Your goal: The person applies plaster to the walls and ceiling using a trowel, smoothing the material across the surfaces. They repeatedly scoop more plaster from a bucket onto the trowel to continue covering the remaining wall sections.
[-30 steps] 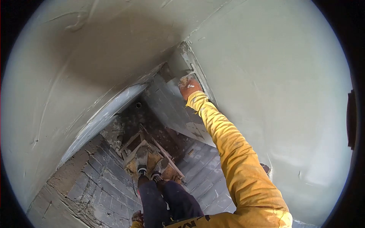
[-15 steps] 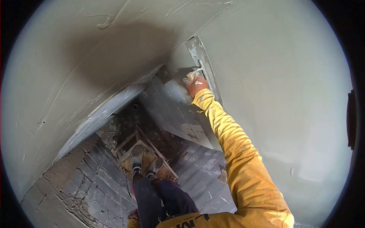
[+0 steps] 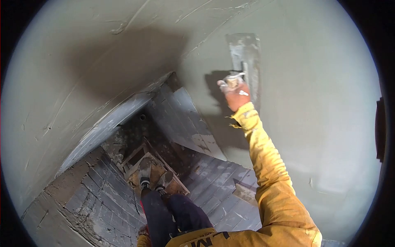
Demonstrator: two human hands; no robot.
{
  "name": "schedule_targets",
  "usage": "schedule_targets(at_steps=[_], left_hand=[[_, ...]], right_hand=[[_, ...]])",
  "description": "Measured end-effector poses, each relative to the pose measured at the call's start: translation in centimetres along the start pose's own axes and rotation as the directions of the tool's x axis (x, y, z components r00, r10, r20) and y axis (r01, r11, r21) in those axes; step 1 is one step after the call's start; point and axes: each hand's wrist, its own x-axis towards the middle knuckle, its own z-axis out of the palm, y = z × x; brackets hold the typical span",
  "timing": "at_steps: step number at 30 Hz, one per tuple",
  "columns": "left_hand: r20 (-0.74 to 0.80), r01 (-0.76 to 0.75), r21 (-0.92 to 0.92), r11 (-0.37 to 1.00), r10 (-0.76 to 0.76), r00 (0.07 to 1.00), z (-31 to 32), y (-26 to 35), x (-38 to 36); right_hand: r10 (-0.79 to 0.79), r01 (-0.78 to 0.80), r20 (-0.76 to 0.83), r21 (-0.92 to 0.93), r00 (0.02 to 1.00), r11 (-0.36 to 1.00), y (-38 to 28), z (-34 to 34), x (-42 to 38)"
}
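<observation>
My right hand [image 3: 238,94], in a yellow sleeve, is closed around the handle of a plastering trowel [image 3: 245,53]. The trowel's long metal blade lies against or very close to the smooth grey plastered wall [image 3: 304,103]; contact cannot be made out for certain. Whitish plaster smears mark my fingers and the handle. Low in the view, beside my dark trousers, only a small part of my left hand [image 3: 143,231] shows, and its fingers are too hidden to read.
My feet stand on a wooden box-like platform [image 3: 153,171] well below. Grey blocks [image 3: 105,189] lie left of it, with a plank-like piece [image 3: 246,193] on the right. Another plastered surface [image 3: 53,94] slopes at left, meeting the wall at a corner. A dark recess lies beyond my feet.
My right hand has moved the trowel rightward along the wall, away from the corner. The blade now faces me more broadly. My left hand stays low beside my leg.
</observation>
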Motion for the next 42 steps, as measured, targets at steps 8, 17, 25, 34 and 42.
schedule_targets(at_steps=[8, 17, 25, 34, 42], left_hand=[[0.061, -0.128, -0.139, 0.982, 0.137, 0.989, 4.8, -4.3, -0.8], [0.149, 0.209, -0.394, 0.895, -0.162, 0.975, 4.9, -6.1, -2.0], [0.21, 0.32, -0.474, 0.82, -0.247, 0.946, 6.1, -5.6, -1.6], [0.229, 0.353, -0.501, 0.79, -0.272, 0.935, 6.4, -4.7, -1.3], [0.211, 0.341, -0.503, 0.794, -0.27, 0.939, 5.0, -4.3, -1.0]], right_hand=[[0.059, -0.073, 0.107, 0.129, 0.993, 0.989, 4.4, 5.2, -8.0], [0.331, -0.225, 0.269, -0.36, 0.905, 0.906, 14.3, 25.4, -2.8], [0.301, -0.217, 0.212, -0.345, 0.93, 0.913, 13.9, 28.9, 0.8], [0.365, -0.25, 0.197, -0.441, 0.91, 0.862, 13.0, 29.4, 2.7], [0.411, -0.324, 0.125, -0.429, 0.903, 0.843, 10.0, 26.1, 1.7]])
